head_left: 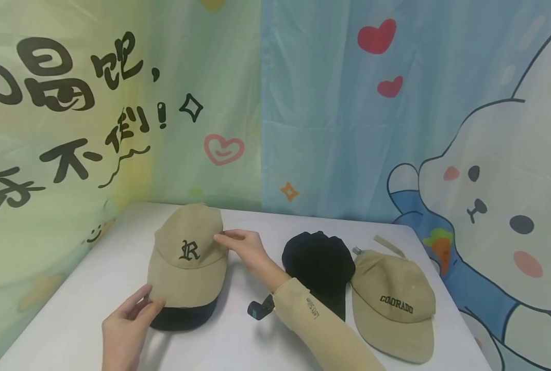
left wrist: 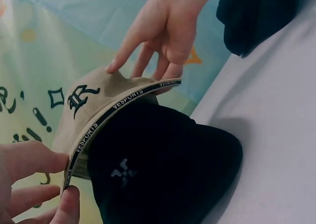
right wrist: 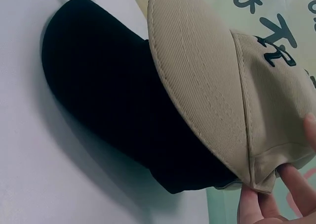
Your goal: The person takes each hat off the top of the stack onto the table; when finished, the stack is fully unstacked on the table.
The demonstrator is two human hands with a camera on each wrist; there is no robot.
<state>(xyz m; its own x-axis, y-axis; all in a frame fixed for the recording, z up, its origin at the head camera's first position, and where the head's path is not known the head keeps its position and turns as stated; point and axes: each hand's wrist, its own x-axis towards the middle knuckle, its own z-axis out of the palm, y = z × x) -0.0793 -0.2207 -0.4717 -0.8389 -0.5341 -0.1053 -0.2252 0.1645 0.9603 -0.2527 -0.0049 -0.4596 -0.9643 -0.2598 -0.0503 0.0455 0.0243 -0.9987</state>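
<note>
Head: on the left of the table (head_left: 108, 257), the left hand (head_left: 129, 324) pinches the brim (head_left: 187, 286) of the tan cap (head_left: 173, 239), the right hand (head_left: 246, 251) its side, over 1 black cap (head_left: 184, 318). Left wrist: the tan cap tilts; letting go could make it slip. Right wrist: it bends by the fingers (right wrist: 297, 187); pushing might fold it.

A person wears a tan sleeve (head_left: 326, 330), seen toward five o'clock in the head view, its smooth cloth lightly creased and ending in a plain cuff (head_left: 283, 289) short of the right wrist. Small dark lettering (head_left: 312, 308), apparently reading "Let's Slim," runs along the fabric near that edge. The right hand (head_left: 248, 248), off the sleeve toward ten o'clock, is bare, as is the left hand (head_left: 129, 319), toward eight.
</note>
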